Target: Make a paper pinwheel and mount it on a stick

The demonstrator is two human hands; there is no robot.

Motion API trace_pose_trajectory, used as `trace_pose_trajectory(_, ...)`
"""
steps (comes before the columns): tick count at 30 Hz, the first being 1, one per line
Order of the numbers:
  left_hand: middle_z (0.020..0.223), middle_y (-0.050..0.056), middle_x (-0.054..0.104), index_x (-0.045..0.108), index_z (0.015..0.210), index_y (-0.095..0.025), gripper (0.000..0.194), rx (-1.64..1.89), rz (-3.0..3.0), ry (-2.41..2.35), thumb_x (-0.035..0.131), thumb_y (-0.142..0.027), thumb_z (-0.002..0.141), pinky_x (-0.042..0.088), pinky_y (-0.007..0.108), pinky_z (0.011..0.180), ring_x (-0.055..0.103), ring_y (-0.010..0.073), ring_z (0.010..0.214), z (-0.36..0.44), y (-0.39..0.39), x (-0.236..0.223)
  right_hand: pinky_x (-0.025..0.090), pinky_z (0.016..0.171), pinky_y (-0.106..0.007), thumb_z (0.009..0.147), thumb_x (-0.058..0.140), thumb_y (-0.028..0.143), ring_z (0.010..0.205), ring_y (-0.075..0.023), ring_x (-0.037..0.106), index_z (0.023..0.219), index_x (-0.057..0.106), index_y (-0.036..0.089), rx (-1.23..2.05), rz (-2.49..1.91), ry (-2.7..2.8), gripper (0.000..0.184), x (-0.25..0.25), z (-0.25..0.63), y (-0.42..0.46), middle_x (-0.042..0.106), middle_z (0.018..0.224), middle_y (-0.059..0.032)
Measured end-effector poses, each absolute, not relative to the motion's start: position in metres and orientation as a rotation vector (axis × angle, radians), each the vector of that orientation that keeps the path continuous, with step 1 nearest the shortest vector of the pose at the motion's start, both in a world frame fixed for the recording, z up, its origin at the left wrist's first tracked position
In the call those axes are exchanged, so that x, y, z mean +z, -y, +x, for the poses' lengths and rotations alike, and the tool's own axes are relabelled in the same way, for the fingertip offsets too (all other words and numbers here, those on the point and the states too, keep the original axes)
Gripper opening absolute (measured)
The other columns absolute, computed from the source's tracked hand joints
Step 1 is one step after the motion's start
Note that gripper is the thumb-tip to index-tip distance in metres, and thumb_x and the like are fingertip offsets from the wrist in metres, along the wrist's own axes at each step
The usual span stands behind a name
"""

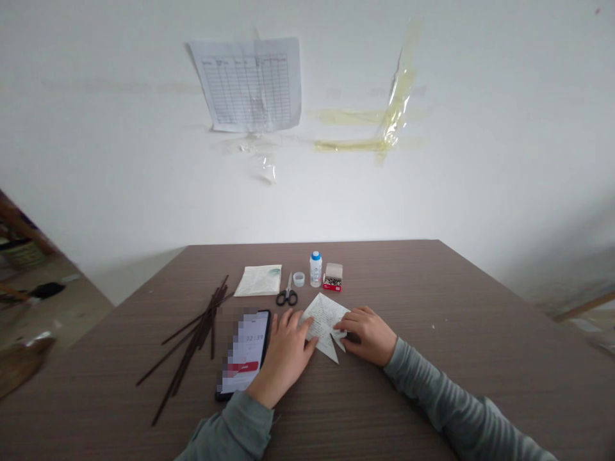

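Note:
A printed sheet of paper point(323, 314), folded into a shape with pointed lower ends, lies on the table between my hands. My left hand point(287, 352) rests on its left side with the fingers spread. On the right edge, the fingers of my right hand point(369, 334) are bent in and pinch the paper; the thumb is at its lower right point. Just left of my left hand lies a phone point(243, 355) showing a timer. Black-handled scissors point(287, 296) lie beyond the left fingers.
Thin dark sticks point(195, 339) are piled at the left of the table point(456, 384). Behind the scissors stand a paper packet point(258, 280), a small clear cup point(298, 279), a blue-capped bottle point(316, 270) and a red box point(333, 278) of small pieces. A wall bounds the far edge.

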State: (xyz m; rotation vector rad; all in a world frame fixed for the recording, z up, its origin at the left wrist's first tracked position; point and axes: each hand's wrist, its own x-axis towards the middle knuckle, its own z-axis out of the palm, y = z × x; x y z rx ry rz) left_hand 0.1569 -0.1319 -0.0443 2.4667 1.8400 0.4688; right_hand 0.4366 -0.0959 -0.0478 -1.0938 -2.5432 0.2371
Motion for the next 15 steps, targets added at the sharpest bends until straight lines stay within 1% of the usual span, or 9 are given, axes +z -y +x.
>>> trace_pose_trajectory(4, 0.173, 0.019, 0.087, 0.094, 0.159, -0.026, 0.046, 0.464, 2.448, -1.851, 0.086, -0.020, 0.115, 0.054, 0.082, 0.151, 0.075, 0.0488, 0.173, 0.158, 0.133, -0.041, 0.067, 0.117, -0.048, 0.101, 0.077, 0.003, 0.122, -0.0339, 0.090, 0.135, 0.098, 0.029, 0.222, -1.123, 2.511, 0.048, -0.055, 0.437, 0.094, 0.100, 0.126, -0.0111)
trace_pose_trajectory(6, 0.174, 0.019, 0.087, 0.094, 0.159, -0.025, 0.046, 0.460, 2.444, -1.846, 0.084, -0.019, 0.115, 0.053, 0.083, 0.151, 0.074, 0.0494, 0.173, 0.158, 0.133, -0.039, 0.068, 0.115, -0.047, 0.102, 0.077, 0.003, 0.120, -0.0332, 0.091, 0.133, 0.098, 0.028, 0.221, -1.101, 2.491, 0.045, -0.060, 0.440, 0.091, 0.100, 0.124, -0.0112)
trace_pose_trajectory(9, 0.174, 0.019, 0.087, 0.094, 0.159, -0.025, 0.045, 0.466, 2.450, -1.822, 0.082, -0.020, 0.116, 0.053, 0.085, 0.150, 0.074, 0.0509, 0.172, 0.157, 0.134, -0.039, 0.071, 0.110, -0.048, 0.110, 0.077, 0.012, 0.116, -0.0333, 0.092, 0.128, 0.098, 0.028, 0.237, -1.032, 2.455, 0.032, -0.067, 0.444, 0.085, 0.100, 0.122, -0.0118)
trace_pose_trajectory(11, 0.174, 0.018, 0.087, 0.094, 0.159, -0.027, 0.046, 0.483, 2.458, -1.818, 0.080, -0.020, 0.116, 0.053, 0.082, 0.151, 0.074, 0.0510, 0.171, 0.156, 0.135, -0.040, 0.073, 0.108, -0.049, 0.115, 0.076, 0.020, 0.112, -0.0340, 0.092, 0.126, 0.098, 0.028, 0.268, -1.013, 2.430, 0.026, -0.069, 0.445, 0.082, 0.100, 0.118, -0.0118)
trace_pose_trajectory(13, 0.173, 0.017, 0.088, 0.095, 0.158, -0.028, 0.046, 0.500, 2.465, -1.818, 0.079, -0.020, 0.115, 0.054, 0.080, 0.151, 0.075, 0.0502, 0.170, 0.155, 0.135, -0.041, 0.075, 0.108, -0.050, 0.117, 0.077, 0.026, 0.108, -0.0353, 0.093, 0.128, 0.098, 0.028, 0.312, -1.037, 2.403, 0.024, -0.069, 0.446, 0.082, 0.100, 0.113, -0.0122)
trace_pose_trajectory(15, 0.173, 0.016, 0.088, 0.095, 0.157, -0.030, 0.047, 0.507, 2.465, -1.807, 0.080, -0.020, 0.113, 0.056, 0.080, 0.150, 0.075, 0.0486, 0.170, 0.154, 0.135, -0.040, 0.077, 0.109, -0.051, 0.117, 0.078, 0.030, 0.105, -0.0368, 0.094, 0.133, 0.098, 0.028, 0.355, -1.091, 2.365, 0.026, -0.067, 0.445, 0.085, 0.099, 0.110, -0.0130)
